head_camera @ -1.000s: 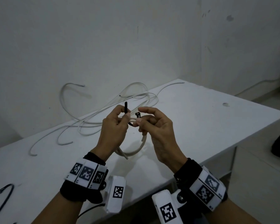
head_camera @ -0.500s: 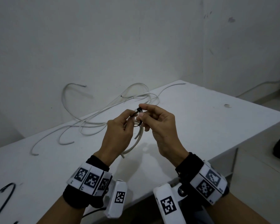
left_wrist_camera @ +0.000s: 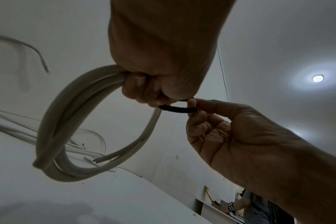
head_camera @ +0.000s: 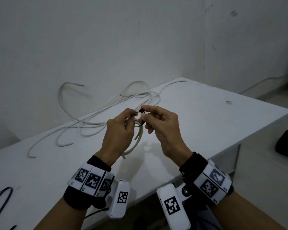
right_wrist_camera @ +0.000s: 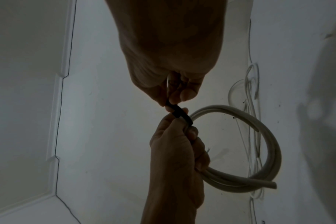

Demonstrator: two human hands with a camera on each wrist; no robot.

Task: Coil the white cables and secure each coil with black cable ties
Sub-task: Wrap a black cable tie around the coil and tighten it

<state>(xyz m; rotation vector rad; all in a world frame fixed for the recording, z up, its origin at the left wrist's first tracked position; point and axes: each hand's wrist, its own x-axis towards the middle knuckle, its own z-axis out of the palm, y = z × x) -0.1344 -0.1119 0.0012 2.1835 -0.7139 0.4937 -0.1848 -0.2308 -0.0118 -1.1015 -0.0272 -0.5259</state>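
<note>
Two hands raised above white table, working one black cable tie. Left hand clenched around coiled white cable, keeping loops bunched; right hand pinching tie's head, likely for threading. Loose white cables lying behind.

Both forearms are bare, each with a black fabric wrist cuff under a band of white plastic blocks printed with black square fiducial markers; 3 show on the left band, 2 on the right band. Each wrist also carries a white rounded camera pod with 1 marker. A thin black cable trails from the left one, and a silver screw sits on the right mount.
</note>
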